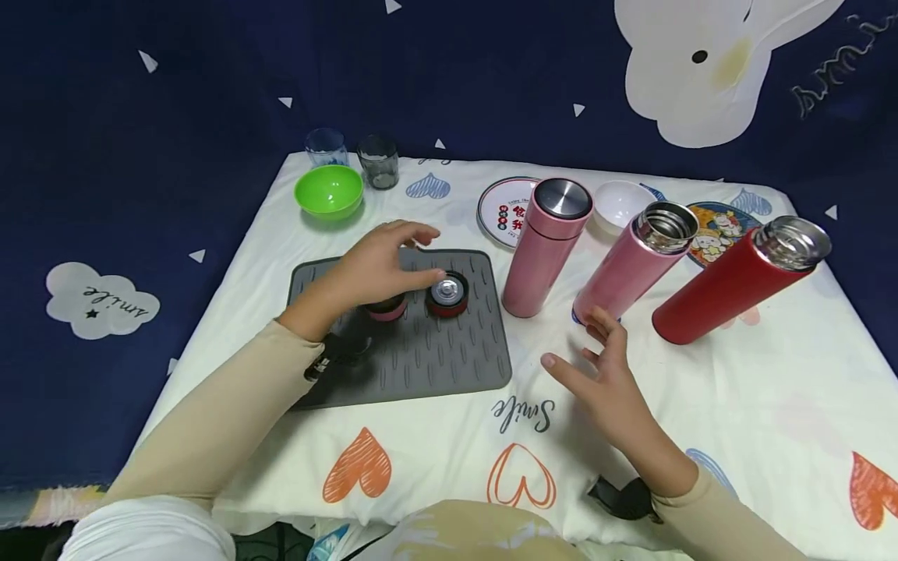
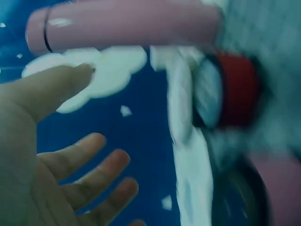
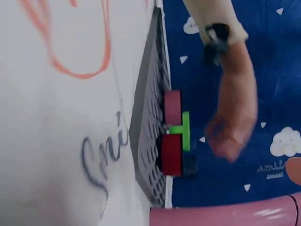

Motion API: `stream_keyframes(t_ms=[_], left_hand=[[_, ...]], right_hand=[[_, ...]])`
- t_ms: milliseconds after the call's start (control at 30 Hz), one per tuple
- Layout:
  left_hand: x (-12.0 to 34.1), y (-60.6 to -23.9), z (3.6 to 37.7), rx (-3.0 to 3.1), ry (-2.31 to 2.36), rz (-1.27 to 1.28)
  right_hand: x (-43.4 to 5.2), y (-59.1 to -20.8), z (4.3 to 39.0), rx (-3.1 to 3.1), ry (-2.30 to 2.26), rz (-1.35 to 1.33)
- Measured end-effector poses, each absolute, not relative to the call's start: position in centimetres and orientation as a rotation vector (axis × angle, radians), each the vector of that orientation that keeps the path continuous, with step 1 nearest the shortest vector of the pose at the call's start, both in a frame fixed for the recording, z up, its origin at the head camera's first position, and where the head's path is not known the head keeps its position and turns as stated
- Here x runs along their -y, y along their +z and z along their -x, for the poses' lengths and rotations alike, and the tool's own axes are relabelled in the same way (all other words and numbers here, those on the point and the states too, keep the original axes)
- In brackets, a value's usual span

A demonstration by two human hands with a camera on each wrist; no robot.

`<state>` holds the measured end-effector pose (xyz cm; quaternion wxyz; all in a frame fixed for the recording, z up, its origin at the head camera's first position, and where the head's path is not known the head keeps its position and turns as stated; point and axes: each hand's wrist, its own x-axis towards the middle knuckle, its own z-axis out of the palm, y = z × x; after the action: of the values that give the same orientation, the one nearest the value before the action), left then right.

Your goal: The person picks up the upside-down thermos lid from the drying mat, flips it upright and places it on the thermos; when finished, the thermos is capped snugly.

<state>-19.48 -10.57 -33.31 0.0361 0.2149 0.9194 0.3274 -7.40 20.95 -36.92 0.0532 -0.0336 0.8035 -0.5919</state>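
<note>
The left hand [image 1: 375, 269] hovers over the grey mat [image 1: 421, 366], fingers loosely spread and holding nothing; in the head view its palm covers most of the pink lid [image 1: 387, 309], and I cannot tell whether it touches it. Just beside that lid, near the fingertips, lies the red lid [image 1: 448, 294], shiny side up. The right hand [image 1: 609, 382] hangs open above the cloth [image 1: 737, 405], fingers fanned and empty, close to the foot of the open pink flask [image 1: 634, 261].

Further out stand a capped pink flask [image 1: 543, 245] and an open red flask [image 1: 737, 280]; the two open ones appear to lean (though the wide lens may exaggerate it). Behind them sit a white bowl [image 1: 620, 204] and two plates, and at the far left a green bowl [image 1: 328, 192] and two glasses.

The nearest risk, as I judge it, is the right hand: its fingers are so near the open pink flask that a careless reach could knock it over, and it might take the red flask with it. The two lids lie close enough together that the left hand, coming down blind, could nudge the red one off the mat or pick up the wrong one.
</note>
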Motion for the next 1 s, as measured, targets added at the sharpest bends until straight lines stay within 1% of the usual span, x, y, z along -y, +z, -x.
stream_keyframes(t_ms=[133,233,467,633,700,800,1000], left_hand=[[13.3,-34.3,18.9,-2.976,0.473,-0.555],[14.3,-35.0,18.8,-2.973,0.260,-0.514],[14.4,-35.7,18.8,-2.959,0.275,-0.532],[14.5,-35.1,18.5,-2.998,0.387,-0.602],[14.3,-34.3,17.9,-3.024,0.454,-0.666],[13.1,-32.9,16.4,-3.033,0.522,-0.859],[7.9,-31.1,13.1,-2.978,0.453,-1.264]], right_hand=[[-21.9,-36.7,7.0,-2.440,-1.798,0.139],[-22.2,-36.8,7.1,-2.436,-1.785,0.175],[-22.5,-37.1,7.0,-2.462,-1.684,0.202],[-22.4,-37.3,7.2,-2.465,-1.647,0.259],[-22.1,-37.3,7.5,-2.427,-1.668,0.298],[-21.1,-37.3,7.9,-2.325,-1.711,0.336],[-17.9,-36.7,8.2,-1.919,-1.792,0.272]])
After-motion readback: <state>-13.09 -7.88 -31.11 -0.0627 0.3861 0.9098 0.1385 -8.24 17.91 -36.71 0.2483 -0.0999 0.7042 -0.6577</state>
